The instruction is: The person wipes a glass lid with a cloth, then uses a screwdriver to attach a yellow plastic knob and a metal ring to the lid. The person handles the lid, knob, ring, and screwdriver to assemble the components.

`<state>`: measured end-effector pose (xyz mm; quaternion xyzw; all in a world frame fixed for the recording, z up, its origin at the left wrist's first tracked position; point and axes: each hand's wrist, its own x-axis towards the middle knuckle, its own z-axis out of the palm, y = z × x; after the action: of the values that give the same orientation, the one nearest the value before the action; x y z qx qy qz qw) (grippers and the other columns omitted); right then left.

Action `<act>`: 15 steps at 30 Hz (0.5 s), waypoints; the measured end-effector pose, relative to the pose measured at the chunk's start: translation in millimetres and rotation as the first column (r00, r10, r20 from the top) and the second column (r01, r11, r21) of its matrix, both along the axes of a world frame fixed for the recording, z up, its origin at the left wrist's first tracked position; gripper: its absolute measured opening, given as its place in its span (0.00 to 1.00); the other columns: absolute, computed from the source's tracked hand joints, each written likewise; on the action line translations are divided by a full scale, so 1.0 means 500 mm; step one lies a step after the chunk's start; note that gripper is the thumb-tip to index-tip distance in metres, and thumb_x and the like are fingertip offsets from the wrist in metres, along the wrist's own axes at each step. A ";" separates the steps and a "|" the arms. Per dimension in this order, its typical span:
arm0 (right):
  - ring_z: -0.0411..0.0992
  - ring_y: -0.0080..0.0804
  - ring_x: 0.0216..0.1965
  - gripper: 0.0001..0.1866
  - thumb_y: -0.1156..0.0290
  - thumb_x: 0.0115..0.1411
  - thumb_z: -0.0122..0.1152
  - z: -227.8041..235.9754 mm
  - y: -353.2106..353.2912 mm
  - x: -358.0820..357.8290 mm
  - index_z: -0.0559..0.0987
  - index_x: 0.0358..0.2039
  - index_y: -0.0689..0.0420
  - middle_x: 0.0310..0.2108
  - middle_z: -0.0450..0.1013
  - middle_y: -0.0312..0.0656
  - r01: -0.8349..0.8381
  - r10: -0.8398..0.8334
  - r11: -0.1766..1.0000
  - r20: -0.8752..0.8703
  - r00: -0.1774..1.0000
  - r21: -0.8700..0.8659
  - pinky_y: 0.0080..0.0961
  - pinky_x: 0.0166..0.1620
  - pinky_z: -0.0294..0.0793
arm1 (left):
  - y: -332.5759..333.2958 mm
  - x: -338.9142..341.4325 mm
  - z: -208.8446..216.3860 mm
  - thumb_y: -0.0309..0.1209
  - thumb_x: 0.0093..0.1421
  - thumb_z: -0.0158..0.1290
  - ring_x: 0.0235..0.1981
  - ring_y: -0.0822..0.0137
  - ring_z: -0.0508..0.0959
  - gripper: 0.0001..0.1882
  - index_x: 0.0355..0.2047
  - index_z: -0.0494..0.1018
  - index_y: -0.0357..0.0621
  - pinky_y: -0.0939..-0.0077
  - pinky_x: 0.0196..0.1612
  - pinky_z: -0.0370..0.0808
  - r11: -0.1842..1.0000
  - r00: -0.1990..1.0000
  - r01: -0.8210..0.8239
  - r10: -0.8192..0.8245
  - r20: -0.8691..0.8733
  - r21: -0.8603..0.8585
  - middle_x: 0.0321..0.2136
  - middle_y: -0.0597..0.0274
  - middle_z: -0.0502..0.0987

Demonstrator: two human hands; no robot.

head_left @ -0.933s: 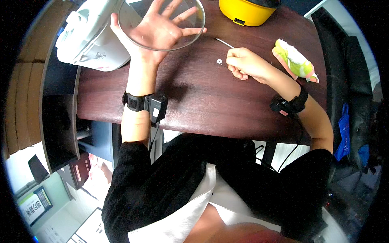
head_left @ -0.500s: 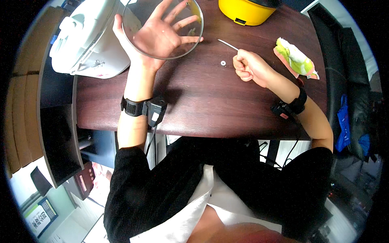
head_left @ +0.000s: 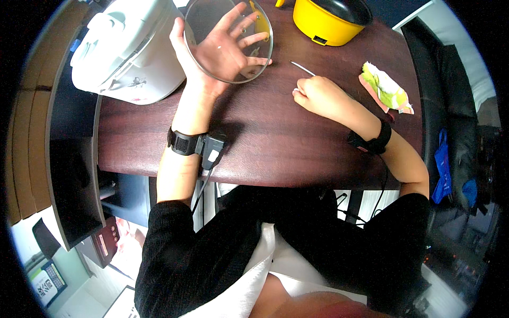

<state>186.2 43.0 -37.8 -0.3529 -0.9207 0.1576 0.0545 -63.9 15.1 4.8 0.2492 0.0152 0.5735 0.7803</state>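
A round clear glass lid (head_left: 245, 74) with a metal-looking rim lies over the upturned palm of my left hand (head_left: 220, 55). The spread fingers show through the glass, and the thumb sticks out past the rim. My right hand (head_left: 321, 95) is closed in a fist around a thin metal rod (head_left: 302, 68); its tip points up and left, and its other end is hidden in the fingers. A small white bit (head_left: 295, 91) shows at the fingers' edge; I cannot tell whether they hold it.
A white lidded cooker (head_left: 138, 63) stands at the left of the dark wood table (head_left: 265, 143). Toward the back is a yellow electric pot (head_left: 323, 24) with a black inside. A green, white and pink cloth (head_left: 387, 87) lies to the right. Cables run from both wristbands.
The right hand has turned knuckles up and moved slightly left, over where a small white ring lay. The left hand and lid have shifted slightly right in view. More of the yellow pot shows.
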 end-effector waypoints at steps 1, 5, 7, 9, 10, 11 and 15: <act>0.73 0.53 0.23 0.16 0.65 0.58 0.56 0.001 0.004 0.000 0.73 0.20 0.64 0.19 0.71 0.55 -0.006 0.006 1.000 0.006 1.000 -0.013 0.40 0.29 0.72 | -0.012 0.018 0.024 0.82 0.41 0.34 0.58 0.49 0.64 0.64 0.67 0.47 0.47 0.28 0.57 0.50 0.991 0.974 -0.126 0.117 -0.194 -0.034 0.65 0.49 0.52; 0.75 0.54 0.26 0.16 0.64 0.56 0.55 0.002 0.022 0.001 0.77 0.21 0.65 0.21 0.73 0.56 -0.004 -0.005 0.992 -0.069 0.998 -0.128 0.42 0.32 0.74 | -0.002 0.000 0.007 0.68 0.54 0.44 0.58 0.50 0.64 0.49 0.64 0.53 0.45 0.35 0.59 0.57 0.988 0.998 0.044 -0.049 0.031 0.148 0.62 0.45 0.57; 0.73 0.54 0.24 0.15 0.65 0.57 0.54 0.022 0.027 -0.005 0.76 0.21 0.64 0.21 0.73 0.54 0.019 -0.056 0.987 -0.228 0.972 -0.160 0.39 0.30 0.72 | -0.010 0.016 0.017 0.75 0.48 0.35 0.57 0.48 0.64 0.58 0.66 0.50 0.42 0.32 0.55 0.57 0.986 0.953 -0.165 0.163 -0.254 0.014 0.64 0.47 0.53; 0.70 0.47 0.20 0.14 0.67 0.58 0.53 0.049 0.035 -0.011 0.74 0.21 0.63 0.19 0.72 0.50 0.048 -0.114 0.981 -0.360 0.926 -0.186 0.35 0.27 0.68 | -0.016 0.030 0.025 0.79 0.45 0.31 0.55 0.47 0.65 0.62 0.67 0.49 0.40 0.35 0.52 0.60 0.958 0.872 -0.287 0.255 -0.418 -0.014 0.65 0.48 0.53; 0.70 0.42 0.19 0.13 0.67 0.58 0.53 0.060 0.038 -0.013 0.74 0.22 0.63 0.19 0.71 0.50 0.026 -0.129 0.969 -0.417 0.900 -0.245 0.34 0.27 0.68 | -0.016 0.034 0.025 0.78 0.45 0.31 0.55 0.48 0.66 0.61 0.67 0.49 0.41 0.39 0.52 0.63 0.957 0.857 -0.291 0.262 -0.444 0.004 0.64 0.49 0.55; 0.69 0.37 0.18 0.13 0.68 0.59 0.52 0.070 0.041 -0.015 0.74 0.22 0.63 0.18 0.71 0.49 0.000 -0.149 0.953 -0.470 0.870 -0.301 0.33 0.27 0.68 | -0.017 0.038 0.026 0.78 0.45 0.31 0.55 0.49 0.66 0.61 0.67 0.50 0.41 0.43 0.52 0.65 0.956 0.842 -0.293 0.269 -0.468 0.022 0.63 0.50 0.57; 0.61 0.17 0.20 0.13 0.68 0.64 0.49 0.101 0.018 -0.066 0.72 0.24 0.61 0.17 0.65 0.32 -0.022 -0.082 0.987 -0.615 0.785 -0.161 0.18 0.26 0.61 | -0.024 0.051 0.026 0.78 0.46 0.28 0.55 0.53 0.67 0.60 0.67 0.50 0.40 0.49 0.53 0.65 0.960 0.824 -0.273 0.262 -0.502 0.054 0.63 0.51 0.57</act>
<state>153.4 51.9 12.4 -0.2994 -0.8306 0.3366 0.3275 -38.5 3.2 17.9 0.3776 0.2592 0.5918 0.6633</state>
